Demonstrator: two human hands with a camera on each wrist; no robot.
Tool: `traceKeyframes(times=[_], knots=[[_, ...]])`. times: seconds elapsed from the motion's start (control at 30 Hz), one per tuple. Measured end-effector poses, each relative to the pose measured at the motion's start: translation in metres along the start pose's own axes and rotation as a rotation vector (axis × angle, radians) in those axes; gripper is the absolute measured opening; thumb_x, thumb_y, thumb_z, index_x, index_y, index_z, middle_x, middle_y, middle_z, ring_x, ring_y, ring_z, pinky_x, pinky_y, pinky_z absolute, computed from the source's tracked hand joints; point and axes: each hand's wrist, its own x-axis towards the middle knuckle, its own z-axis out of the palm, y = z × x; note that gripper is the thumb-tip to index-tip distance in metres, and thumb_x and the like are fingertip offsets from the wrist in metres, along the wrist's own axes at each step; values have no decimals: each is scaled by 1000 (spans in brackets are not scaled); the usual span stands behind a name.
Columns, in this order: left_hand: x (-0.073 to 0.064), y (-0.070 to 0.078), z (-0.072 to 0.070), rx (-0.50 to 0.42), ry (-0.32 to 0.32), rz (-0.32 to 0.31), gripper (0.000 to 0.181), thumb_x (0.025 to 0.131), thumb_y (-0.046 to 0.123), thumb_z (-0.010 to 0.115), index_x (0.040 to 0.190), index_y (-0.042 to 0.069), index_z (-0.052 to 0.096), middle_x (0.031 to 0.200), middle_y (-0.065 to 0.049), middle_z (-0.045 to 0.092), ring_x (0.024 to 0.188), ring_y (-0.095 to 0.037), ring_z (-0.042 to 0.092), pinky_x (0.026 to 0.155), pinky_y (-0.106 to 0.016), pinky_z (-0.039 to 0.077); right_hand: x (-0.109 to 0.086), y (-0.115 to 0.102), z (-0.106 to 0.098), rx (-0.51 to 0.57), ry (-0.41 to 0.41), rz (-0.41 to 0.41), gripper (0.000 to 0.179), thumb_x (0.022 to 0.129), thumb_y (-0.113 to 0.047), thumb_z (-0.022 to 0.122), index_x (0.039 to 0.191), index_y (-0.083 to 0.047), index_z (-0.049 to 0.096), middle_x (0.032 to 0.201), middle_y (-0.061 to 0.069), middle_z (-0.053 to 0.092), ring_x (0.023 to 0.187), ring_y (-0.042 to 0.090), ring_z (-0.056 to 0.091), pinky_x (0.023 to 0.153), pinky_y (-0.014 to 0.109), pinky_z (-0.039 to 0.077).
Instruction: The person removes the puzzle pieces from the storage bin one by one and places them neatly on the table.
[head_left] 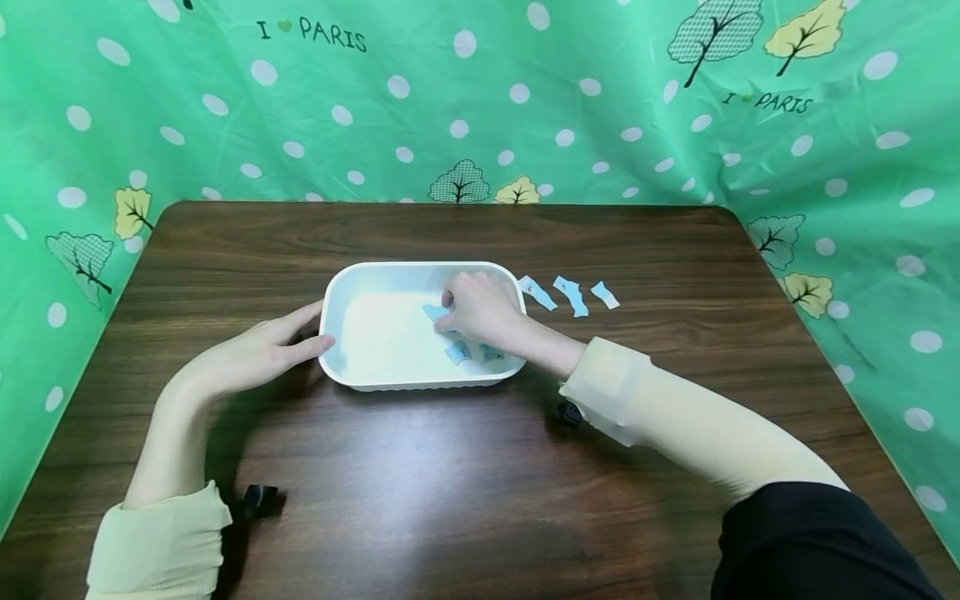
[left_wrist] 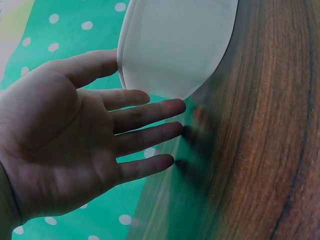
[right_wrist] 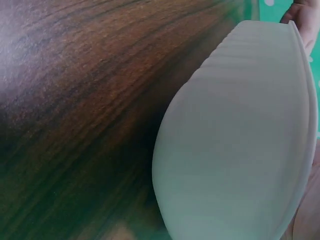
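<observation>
A white plastic tray stands on the table. Thin light-blue paper pieces, two by the near right side, lie on its floor. My right hand reaches inside over the right rim and pinches another blue paper piece between thumb and curled fingers. In the right wrist view the tray's outer wall hides most of that hand. My left hand is at the tray's left end, thumb touching the rim, its other fingers straight and spread beside the wall.
To the right of the tray, three more blue paper pieces lie in a row on the dark wooden table. A green cloth with white dots and printed trees hangs behind and at the sides.
</observation>
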Motion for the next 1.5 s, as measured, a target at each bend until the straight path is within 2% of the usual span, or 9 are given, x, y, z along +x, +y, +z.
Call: traceKeyframes(times=[0.2,0.4,0.67,1.0,1.2,1.33,1.5], knots=[[0,0,1,-3,2,6,69,106,52,50,165,37,17,169,-3,29,157,-34,26,118,-67,31,0,2,3,11,7,14,20,86,-32,84,96,-16,79,92,-2,77,71,15,63,63,29,50],[1,0,2,-9,1,28,69,107,49,50,165,34,17,169,-5,30,156,-34,27,118,-67,31,-1,4,6,32,39,28,16,86,-31,84,88,-16,79,84,-3,75,69,15,62,60,28,48],[-1,-1,4,1,9,3,69,106,53,50,165,37,17,169,-2,30,157,-32,26,119,-66,31,-2,8,12,71,74,16,15,85,-29,84,77,-17,79,73,-4,73,64,14,60,57,27,45],[0,-3,7,-2,8,11,68,106,53,49,165,37,18,169,0,31,156,-30,27,120,-64,30,-3,9,14,115,89,-1,16,84,-29,84,79,-15,79,74,-3,74,62,13,59,57,26,45],[0,-3,7,7,10,26,67,107,52,49,165,37,19,168,0,33,155,-29,28,120,-64,30,-2,9,13,140,129,-8,20,82,-30,87,95,-15,82,82,-3,75,67,11,59,61,24,45],[-1,-3,7,7,12,19,67,107,52,49,165,38,18,167,0,33,155,-29,29,119,-63,30,-1,8,13,142,103,-6,26,82,-29,87,104,-15,82,78,-4,71,67,12,57,57,24,43],[-2,-2,7,7,15,12,67,106,53,49,164,40,19,167,0,34,155,-29,30,119,-63,31,0,7,15,160,77,5,24,84,-25,86,105,-15,82,78,-3,70,66,12,57,56,24,41]])
